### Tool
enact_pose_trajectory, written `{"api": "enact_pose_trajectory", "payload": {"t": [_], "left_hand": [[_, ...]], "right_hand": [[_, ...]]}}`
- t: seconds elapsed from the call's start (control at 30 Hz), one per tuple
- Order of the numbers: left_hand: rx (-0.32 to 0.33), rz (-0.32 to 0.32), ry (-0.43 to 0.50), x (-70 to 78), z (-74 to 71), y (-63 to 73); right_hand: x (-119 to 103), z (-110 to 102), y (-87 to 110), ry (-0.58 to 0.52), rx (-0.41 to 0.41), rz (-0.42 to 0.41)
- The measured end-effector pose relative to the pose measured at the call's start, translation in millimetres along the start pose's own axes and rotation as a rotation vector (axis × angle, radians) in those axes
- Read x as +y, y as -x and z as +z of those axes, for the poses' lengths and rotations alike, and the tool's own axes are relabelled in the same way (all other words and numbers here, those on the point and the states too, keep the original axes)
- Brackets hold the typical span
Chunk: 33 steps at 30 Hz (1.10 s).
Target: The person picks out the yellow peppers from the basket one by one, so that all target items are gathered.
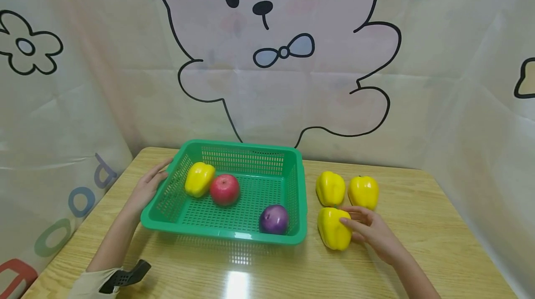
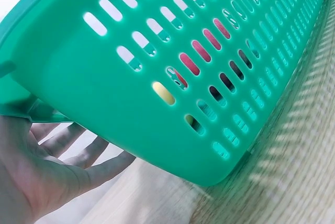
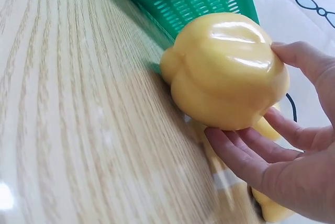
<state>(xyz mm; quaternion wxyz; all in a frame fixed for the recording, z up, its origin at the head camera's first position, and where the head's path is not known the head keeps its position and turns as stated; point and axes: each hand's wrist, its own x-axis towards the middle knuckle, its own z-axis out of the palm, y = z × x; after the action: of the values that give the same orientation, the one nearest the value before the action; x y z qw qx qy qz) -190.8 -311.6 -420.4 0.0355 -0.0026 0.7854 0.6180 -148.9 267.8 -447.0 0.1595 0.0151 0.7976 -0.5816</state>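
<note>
The right hand (image 1: 373, 230) holds a yellow pepper (image 1: 333, 231) at the right of a green basket (image 1: 225, 234), its thumb on one side and its fingers spread round another, partly open to the pepper's width. Whether that pepper rests on the counter (image 1: 422, 234) or is slightly raised, I cannot tell. Just beyond it, on the counter, stand two more peppers, a nearer-to-basket one (image 1: 330, 188) and a farther-right one (image 1: 363, 192).

The left hand (image 1: 146, 191) is at the basket's left end, its fingers extended and slightly spread, touching the outside below the rim. Inside the basket, a fourth pepper (image 1: 199, 179) lies toward the left, right beside a red apple (image 1: 225, 190); a round purple fruit (image 1: 274, 219) sits apart, in the near right corner.

A black strap (image 1: 125, 278) crosses the left forearm by a pale sleeve (image 1: 89, 285). Behind the counter hangs a cloth (image 1: 267, 108) printed with a cartoon animal wearing a blue bow.
</note>
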Motion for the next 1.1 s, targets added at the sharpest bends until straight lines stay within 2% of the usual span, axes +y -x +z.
{"api": "enact_pose_trajectory", "payload": {"t": [0.77, 1.1], "left_hand": [[-0.001, 0.011, -0.008, 0.9, -0.2, 0.3], [-0.005, 0.013, 0.002, -0.3, -0.1, -0.2]], "right_hand": [[1.3, 5.9, -1.8, -0.091, 0.058, 0.008], [3.8, 8.3, -3.9, -0.061, 0.114, 0.035]]}}
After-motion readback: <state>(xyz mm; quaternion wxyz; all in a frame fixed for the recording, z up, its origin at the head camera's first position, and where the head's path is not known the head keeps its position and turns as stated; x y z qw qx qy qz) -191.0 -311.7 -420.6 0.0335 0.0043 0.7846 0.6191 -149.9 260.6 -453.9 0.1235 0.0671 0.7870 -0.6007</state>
